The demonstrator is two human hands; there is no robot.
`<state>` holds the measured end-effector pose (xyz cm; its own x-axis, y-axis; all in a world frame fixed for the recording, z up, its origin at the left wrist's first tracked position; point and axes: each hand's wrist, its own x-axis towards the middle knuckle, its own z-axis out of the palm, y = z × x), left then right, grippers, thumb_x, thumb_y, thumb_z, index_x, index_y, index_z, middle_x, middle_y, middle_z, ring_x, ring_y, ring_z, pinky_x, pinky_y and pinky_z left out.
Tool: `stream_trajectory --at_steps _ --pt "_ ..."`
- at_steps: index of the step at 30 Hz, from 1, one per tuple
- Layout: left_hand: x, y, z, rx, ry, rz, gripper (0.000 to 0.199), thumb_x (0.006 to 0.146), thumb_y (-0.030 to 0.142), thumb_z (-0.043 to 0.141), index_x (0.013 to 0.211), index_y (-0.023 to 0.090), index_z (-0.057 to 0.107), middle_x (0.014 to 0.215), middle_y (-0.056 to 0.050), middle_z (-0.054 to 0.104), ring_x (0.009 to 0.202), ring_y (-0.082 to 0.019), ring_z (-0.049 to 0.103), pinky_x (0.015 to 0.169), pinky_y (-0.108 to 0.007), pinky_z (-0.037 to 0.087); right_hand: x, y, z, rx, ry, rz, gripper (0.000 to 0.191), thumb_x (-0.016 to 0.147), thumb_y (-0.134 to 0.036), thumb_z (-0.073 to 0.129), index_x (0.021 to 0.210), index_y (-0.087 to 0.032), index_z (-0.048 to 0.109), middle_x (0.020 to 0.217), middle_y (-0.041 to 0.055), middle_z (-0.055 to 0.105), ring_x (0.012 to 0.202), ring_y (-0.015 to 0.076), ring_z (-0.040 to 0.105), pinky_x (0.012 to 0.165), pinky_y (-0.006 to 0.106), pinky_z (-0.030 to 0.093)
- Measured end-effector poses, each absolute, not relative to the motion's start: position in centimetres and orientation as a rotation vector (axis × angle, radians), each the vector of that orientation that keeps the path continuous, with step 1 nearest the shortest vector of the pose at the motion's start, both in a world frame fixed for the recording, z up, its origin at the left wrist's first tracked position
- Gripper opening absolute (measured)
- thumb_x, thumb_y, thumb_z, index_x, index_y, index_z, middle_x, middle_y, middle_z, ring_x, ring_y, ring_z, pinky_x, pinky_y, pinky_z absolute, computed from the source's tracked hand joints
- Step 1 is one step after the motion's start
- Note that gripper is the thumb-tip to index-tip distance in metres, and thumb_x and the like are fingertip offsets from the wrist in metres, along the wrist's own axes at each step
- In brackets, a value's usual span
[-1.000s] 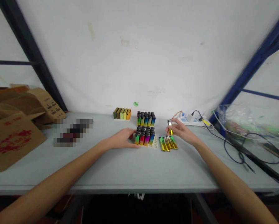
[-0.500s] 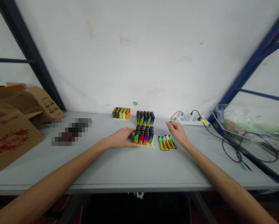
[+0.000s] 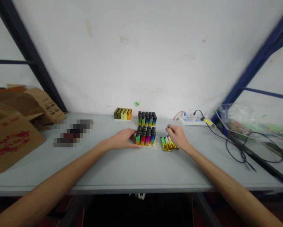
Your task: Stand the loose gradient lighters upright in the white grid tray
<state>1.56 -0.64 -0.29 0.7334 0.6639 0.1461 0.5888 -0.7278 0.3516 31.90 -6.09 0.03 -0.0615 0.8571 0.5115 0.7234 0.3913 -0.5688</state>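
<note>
Colourful lighters (image 3: pixel 145 137) stand upright in rows in a white tray (image 3: pixel 156 142) with round holes. My left hand (image 3: pixel 123 138) grips the left side of this tray, thumb at the front and fingers behind. Bare holes show along the tray's right side. My right hand (image 3: pixel 178 136) is closed in a pinch to the right of the tray, and the dark top of a lighter (image 3: pixel 169 127) sticks out from its fingers. Below that hand several loose gold-and-green lighters (image 3: pixel 165 144) lie flat on the table, partly covered by the hand.
Behind stand a full rack of dark-topped lighters (image 3: pixel 147 119) and a rack of yellow and brown lighters (image 3: pixel 122 114). A power strip (image 3: pixel 194 120) with cables (image 3: pixel 238 148) lies right. Cardboard boxes (image 3: pixel 15 135) and a blurred patch (image 3: pixel 72 134) are left.
My right hand has moved slightly left and down toward the tray, with the lighter's top now showing more clearly. My left hand stays on the tray.
</note>
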Motion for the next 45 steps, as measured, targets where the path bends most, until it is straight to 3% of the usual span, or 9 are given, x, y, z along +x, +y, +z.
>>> stream_trajectory --at_steps 7,12,16,19,23,29,35,45 --pt "1.6 -0.8 0.0 2.656 0.997 0.371 0.067 0.072 0.080 0.064 0.096 0.018 0.064 0.089 -0.007 0.066 0.081 -0.026 0.060 0.074 -0.033 0.045 31.9 -6.0 -0.2 -1.371 -1.833 0.209 0.034 0.089 -0.036 0.044 0.060 -0.023 0.033 0.054 -0.0044 0.033 0.054 0.0127 0.038 0.056 0.028 0.025" --pt "1.6 -0.8 -0.1 2.651 1.003 0.376 0.067 0.072 0.080 0.065 0.097 0.018 0.064 0.088 -0.007 0.066 0.080 -0.025 0.060 0.073 -0.034 0.045 31.9 -6.0 -0.1 -1.383 -1.859 0.205 0.045 0.096 -0.051 0.045 0.062 -0.023 0.036 0.055 -0.0042 0.038 0.055 0.0130 0.039 0.057 0.028 0.027" --pt "1.6 -0.7 -0.3 2.640 0.999 0.410 0.067 0.071 0.080 0.066 0.098 0.018 0.066 0.088 -0.007 0.067 0.081 -0.026 0.061 0.073 -0.034 0.046 31.9 -5.9 -0.3 -1.379 -1.866 0.226 0.038 0.099 -0.056 0.046 0.085 -0.022 0.053 0.066 -0.0025 0.055 0.062 0.0157 0.050 0.061 0.028 0.036" --pt "1.5 -0.7 -0.2 2.650 0.990 0.398 0.066 0.071 0.079 0.066 0.097 0.018 0.065 0.087 -0.006 0.067 0.081 -0.026 0.061 0.073 -0.034 0.046 32.0 -5.7 -0.5 -1.314 -1.905 0.260 0.035 0.103 -0.053 0.041 0.100 -0.021 0.055 0.080 0.0023 0.062 0.072 0.0187 0.058 0.069 0.030 0.045" --pt "1.5 -0.7 -0.1 2.657 0.993 0.386 0.067 0.072 0.078 0.067 0.098 0.017 0.065 0.089 -0.007 0.067 0.082 -0.026 0.061 0.073 -0.034 0.046 32.0 -5.6 -0.5 -1.207 -1.966 0.179 0.037 0.101 -0.053 0.046 0.090 -0.021 0.060 0.093 0.0088 0.063 0.090 0.0226 0.060 0.078 0.033 0.049" --pt "1.5 -0.7 -0.3 2.652 0.984 0.408 0.066 0.071 0.079 0.066 0.098 0.018 0.066 0.087 -0.006 0.067 0.080 -0.025 0.061 0.072 -0.033 0.046 31.7 -6.4 0.2 -1.263 -1.963 0.291 0.044 0.101 -0.056 0.046 0.074 -0.022 0.053 0.067 0.0007 0.063 0.063 0.0166 0.058 0.064 0.029 0.045" --pt "1.6 -0.7 -0.3 2.654 0.983 0.411 0.066 0.071 0.078 0.067 0.098 0.018 0.066 0.088 -0.007 0.067 0.080 -0.025 0.062 0.071 -0.033 0.045 31.3 -7.2 0.8 -1.102 -2.079 0.553 0.041 0.099 -0.057 0.052 0.080 -0.021 0.060 0.070 0.0019 0.072 0.065 0.0178 0.066 0.065 0.027 0.048" --pt "1.5 -0.8 -0.3 2.661 0.967 0.406 0.064 0.073 0.078 0.066 0.095 0.018 0.065 0.089 -0.007 0.067 0.080 -0.025 0.061 0.071 -0.033 0.044 29.5 -7.8 -0.5 -1.115 -2.382 0.134 0.044 0.103 -0.056 0.046 0.083 -0.020 0.063 0.079 0.0069 0.067 0.068 0.0183 0.058 0.065 0.028 0.041"
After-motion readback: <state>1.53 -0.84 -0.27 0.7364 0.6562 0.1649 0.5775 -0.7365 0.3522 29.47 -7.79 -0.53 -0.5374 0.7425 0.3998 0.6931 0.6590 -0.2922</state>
